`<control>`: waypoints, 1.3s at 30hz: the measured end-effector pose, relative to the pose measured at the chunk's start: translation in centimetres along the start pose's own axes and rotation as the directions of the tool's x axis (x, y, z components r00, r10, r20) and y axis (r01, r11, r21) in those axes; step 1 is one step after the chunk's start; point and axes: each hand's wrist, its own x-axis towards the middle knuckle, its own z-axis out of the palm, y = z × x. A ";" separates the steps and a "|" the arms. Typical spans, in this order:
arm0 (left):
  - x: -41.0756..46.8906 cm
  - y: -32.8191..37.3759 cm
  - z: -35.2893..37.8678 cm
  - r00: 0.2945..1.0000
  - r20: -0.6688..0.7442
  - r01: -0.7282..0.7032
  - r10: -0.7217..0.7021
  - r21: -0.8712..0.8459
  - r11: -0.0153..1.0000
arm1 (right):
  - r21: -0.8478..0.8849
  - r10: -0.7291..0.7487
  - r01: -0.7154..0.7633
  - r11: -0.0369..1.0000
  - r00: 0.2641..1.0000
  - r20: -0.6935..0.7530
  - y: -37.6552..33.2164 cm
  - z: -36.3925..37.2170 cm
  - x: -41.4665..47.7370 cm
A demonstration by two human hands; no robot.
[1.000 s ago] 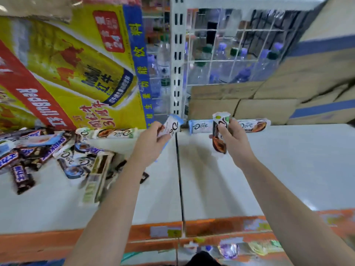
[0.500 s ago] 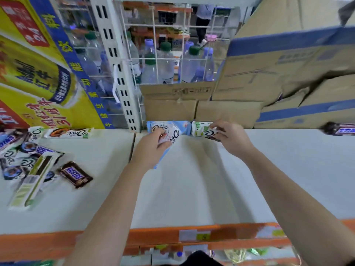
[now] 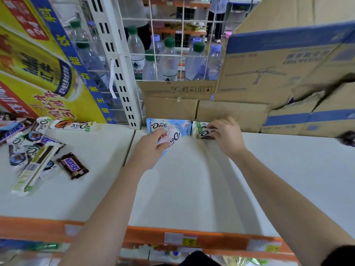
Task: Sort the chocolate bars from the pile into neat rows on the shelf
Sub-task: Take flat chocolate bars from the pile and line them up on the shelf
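My left hand (image 3: 153, 145) grips a light-blue and white Dove bar (image 3: 173, 136), held tilted just in front of another blue Dove bar (image 3: 167, 124) that lies flat at the back of the white shelf (image 3: 192, 189). My right hand (image 3: 225, 138) pinches a white and green Dove bar (image 3: 201, 130) and holds it down on the shelf, right of the blue one and against the cardboard. The pile of chocolate bars (image 3: 28, 146) lies at the left, with a brown Snickers bar (image 3: 74, 166) at its edge and a Dove bar (image 3: 74, 125) behind it.
Cardboard boxes (image 3: 278, 73) line the back and right of the shelf. A dark bar (image 3: 348, 138) sits at the far right edge. A white slotted upright (image 3: 119, 73) and wire grid with water bottles (image 3: 169, 60) stand behind. The orange shelf lip (image 3: 192, 239) runs along the front.
The view swung right and closer. My right hand lowered its white-green bar from upright to flat at the shelf's back. My left hand carried the blue-white bar toward the flat blue bar.
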 end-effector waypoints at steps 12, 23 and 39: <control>0.6 0.5 -0.6 0.989 -0.150 -0.021 0.002 -0.127 0.992 | 0.098 -0.065 0.074 0.992 0.993 -0.095 -1.7 0.4 -1.2; 2.1 -1.4 -2.0 0.965 -0.149 0.103 -0.216 -0.542 0.834 | 0.215 -0.182 0.158 0.964 0.978 0.099 -4.2 1.6 -4.6; 5.4 -3.9 -0.2 0.971 -0.217 -0.078 0.097 0.096 0.992 | 0.139 -0.191 0.175 0.975 0.975 0.113 -4.2 2.1 -4.6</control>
